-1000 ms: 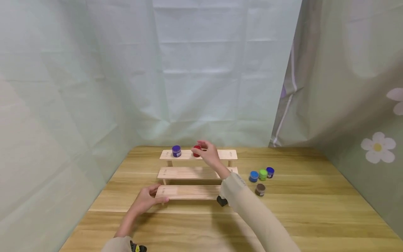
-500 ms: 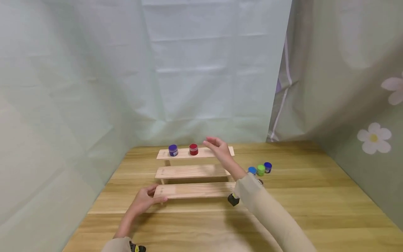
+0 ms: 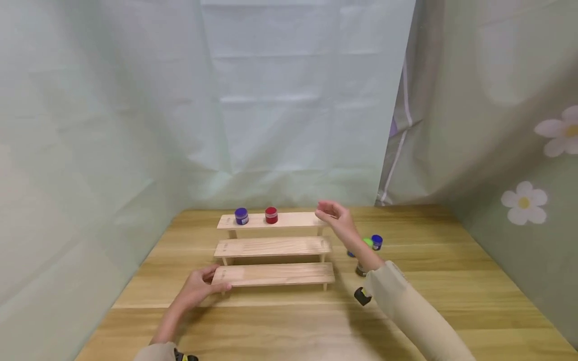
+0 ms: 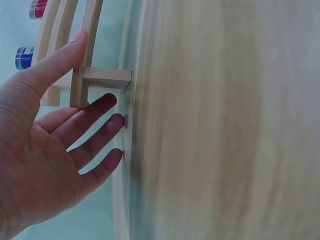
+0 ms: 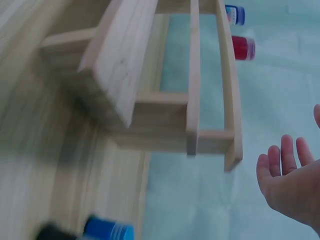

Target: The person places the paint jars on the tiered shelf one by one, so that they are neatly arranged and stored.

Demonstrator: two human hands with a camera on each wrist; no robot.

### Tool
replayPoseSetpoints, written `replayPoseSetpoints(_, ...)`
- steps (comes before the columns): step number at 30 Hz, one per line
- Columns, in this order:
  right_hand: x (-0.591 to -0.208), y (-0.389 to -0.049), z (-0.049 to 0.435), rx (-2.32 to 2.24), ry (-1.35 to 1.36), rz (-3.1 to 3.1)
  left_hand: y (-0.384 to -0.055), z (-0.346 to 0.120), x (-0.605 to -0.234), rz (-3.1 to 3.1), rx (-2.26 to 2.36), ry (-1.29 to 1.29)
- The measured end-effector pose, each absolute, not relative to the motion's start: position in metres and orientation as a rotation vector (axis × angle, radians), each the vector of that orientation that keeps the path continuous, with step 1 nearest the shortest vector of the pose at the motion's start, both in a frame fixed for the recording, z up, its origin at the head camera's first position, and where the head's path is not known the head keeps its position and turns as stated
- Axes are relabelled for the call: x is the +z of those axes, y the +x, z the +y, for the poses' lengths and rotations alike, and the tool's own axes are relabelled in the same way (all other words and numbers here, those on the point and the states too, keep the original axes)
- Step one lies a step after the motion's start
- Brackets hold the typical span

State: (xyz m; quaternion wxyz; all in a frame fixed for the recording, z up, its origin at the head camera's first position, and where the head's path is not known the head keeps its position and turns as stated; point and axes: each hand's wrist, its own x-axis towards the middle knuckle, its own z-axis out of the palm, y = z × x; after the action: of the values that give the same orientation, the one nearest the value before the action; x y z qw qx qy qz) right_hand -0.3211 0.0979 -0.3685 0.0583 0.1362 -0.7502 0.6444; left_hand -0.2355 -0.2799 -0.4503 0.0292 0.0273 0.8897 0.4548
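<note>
A three-step wooden display stand [image 3: 273, 274] stands on the table. My left hand [image 3: 197, 288] holds the left end of its lowest step, thumb along the front edge and index finger behind; the other fingers spread loosely below in the left wrist view. A purple-blue lidded jar [image 3: 241, 216] and a red lidded jar [image 3: 271, 215] sit on the top step, left of its middle. My right hand [image 3: 339, 220] is raised by the right end of the top step, fingers relaxed and nothing in them; the right wrist view shows this hand [image 5: 292, 185] apart from the stand.
On the table right of the stand are a dark blue jar [image 3: 377, 242], a green jar [image 3: 368, 243], a light blue jar [image 5: 109, 229] and a brown jar [image 3: 360, 271], some partly behind my right forearm. Pale cloth [image 3: 289, 125] hangs behind and beside the table.
My right hand has let go of the red jar on the top step and moved right, away from it. The left hand keeps its hold on the stand. The head view has shifted slightly.
</note>
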Motion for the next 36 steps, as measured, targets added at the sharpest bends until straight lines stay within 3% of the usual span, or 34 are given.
replayPoseSetpoints(30, -0.431, -0.299, 0.202, 1.828, -0.034, -2.362, -0.232, -0.278, -0.446, 2.758, 1.351, 0.076)
replayPoseSetpoints(36, -0.446, -0.292, 0.211, 1.877, 0.017, -2.472, -0.233, -0.280, -0.446, 2.754, 1.338, 0.083)
